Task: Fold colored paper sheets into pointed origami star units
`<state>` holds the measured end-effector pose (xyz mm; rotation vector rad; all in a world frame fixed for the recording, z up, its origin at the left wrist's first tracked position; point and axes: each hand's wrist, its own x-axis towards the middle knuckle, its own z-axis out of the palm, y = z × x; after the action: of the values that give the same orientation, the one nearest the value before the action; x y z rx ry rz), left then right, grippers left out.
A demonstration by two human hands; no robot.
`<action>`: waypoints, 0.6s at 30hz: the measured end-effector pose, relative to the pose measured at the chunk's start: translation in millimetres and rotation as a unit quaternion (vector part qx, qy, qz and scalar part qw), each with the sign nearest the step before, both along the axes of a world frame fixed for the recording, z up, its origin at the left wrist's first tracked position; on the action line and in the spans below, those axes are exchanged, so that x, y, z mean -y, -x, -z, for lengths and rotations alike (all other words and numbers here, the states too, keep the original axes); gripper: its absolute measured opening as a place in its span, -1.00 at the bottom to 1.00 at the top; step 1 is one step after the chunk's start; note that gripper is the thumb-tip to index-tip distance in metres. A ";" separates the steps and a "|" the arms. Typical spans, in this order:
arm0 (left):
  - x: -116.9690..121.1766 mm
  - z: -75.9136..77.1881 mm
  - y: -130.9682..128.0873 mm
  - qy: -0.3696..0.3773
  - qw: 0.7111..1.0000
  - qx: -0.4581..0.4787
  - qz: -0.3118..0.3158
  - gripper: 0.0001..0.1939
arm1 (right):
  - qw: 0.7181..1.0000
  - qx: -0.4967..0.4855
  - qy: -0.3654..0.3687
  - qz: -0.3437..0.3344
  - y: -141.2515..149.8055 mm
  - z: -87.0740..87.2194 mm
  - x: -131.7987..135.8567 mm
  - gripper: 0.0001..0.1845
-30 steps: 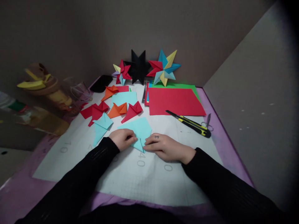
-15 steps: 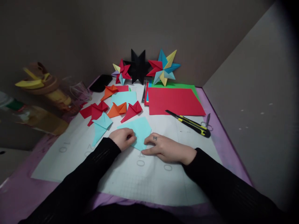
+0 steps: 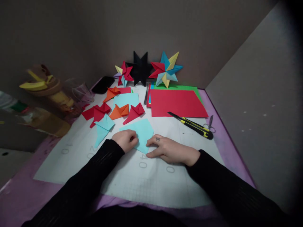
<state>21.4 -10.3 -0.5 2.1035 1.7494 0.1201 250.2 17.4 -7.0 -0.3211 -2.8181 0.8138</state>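
A light blue sheet of paper (image 3: 143, 132), with angled edges, lies flat on the white mat between my hands. My left hand (image 3: 125, 140) is curled closed and rests on the paper's left part; what its fingers hold, if anything, is hidden. At the right lower edge, my right hand (image 3: 167, 148) has thumb and fingers apart, the fingertips at or near the paper. A folded light blue piece (image 3: 104, 126) sits left of my left hand. Just beyond the sheet are a folded red piece (image 3: 134, 112) and a folded orange piece (image 3: 120, 111).
A box cutter (image 3: 191, 125) and small scissors (image 3: 210, 123) lie right of a red paper stack (image 3: 177, 102). Paper stars (image 3: 140, 69) lean on the wall. A bottle (image 3: 44, 121), a glass (image 3: 79, 91) and a phone (image 3: 103, 84) stand or lie at left.
My right thumb has shifted slightly right, away from the paper's lower corner. The left hand and the sheet stay nearly where they were; the view has tilted a little.
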 end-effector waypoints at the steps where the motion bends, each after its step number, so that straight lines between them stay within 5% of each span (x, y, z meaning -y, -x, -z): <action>1: 0.2 0.0 -0.4 0.001 1.000 -0.002 -0.001 -0.80 | 1.000 -0.002 0.002 0.002 -0.1 0.5 0.1 -0.70; 18: 0.9 2.5 -1.9 -0.010 1.000 -0.006 -0.012 -0.82 | 1.000 -0.007 0.000 0.008 0.5 1.2 0.0 -0.67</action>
<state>23.3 -11.2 -3.0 2.1015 1.7892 0.1317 249.7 17.5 -8.2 -0.3345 -2.7988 0.8085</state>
